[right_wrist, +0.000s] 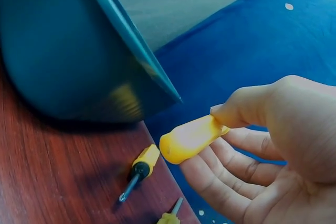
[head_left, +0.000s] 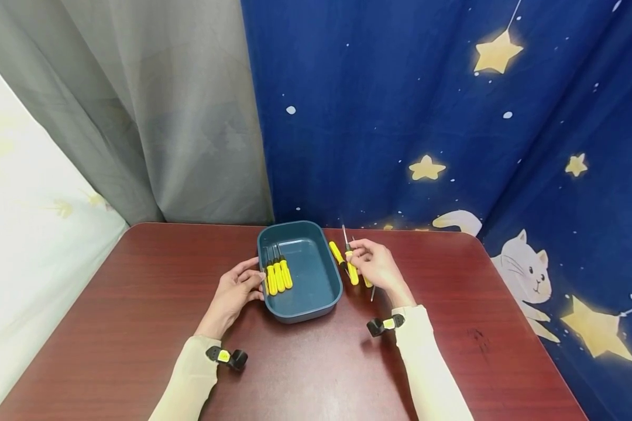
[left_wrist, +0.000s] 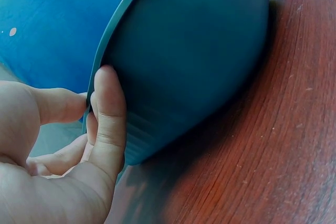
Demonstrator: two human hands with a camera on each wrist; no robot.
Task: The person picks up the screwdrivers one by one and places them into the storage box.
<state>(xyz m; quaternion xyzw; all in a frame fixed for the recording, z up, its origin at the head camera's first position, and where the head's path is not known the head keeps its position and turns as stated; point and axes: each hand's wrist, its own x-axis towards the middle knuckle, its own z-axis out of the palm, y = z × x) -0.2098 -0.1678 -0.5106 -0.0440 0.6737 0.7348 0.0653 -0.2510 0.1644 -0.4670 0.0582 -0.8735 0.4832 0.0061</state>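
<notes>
A dark blue-green plastic bin (head_left: 309, 283) stands on the table, and my left hand (head_left: 235, 290) pinches its left rim between thumb and fingers. Inside, along its left side, several yellow-handled screwdrivers (head_left: 279, 277) lie side by side, shafts pointing away. Just right of the bin, my right hand (head_left: 377, 266) holds another screwdriver (head_left: 352, 272) by the upper part of its yellow handle, shaft upward. In the right wrist view, thumb and fingertips grip that handle (right_wrist: 190, 141). Two more screwdrivers lie on the table near this hand, one beside the bin (head_left: 336, 251), the other partly hidden beneath the hand.
The reddish-brown wooden table (head_left: 316, 368) reaches to curtains at the back. A blue curtain (head_left: 358, 117) with stars hangs behind the bin, a grey one (head_left: 205, 117) to the left. Each wrist wears a strap with a small black camera.
</notes>
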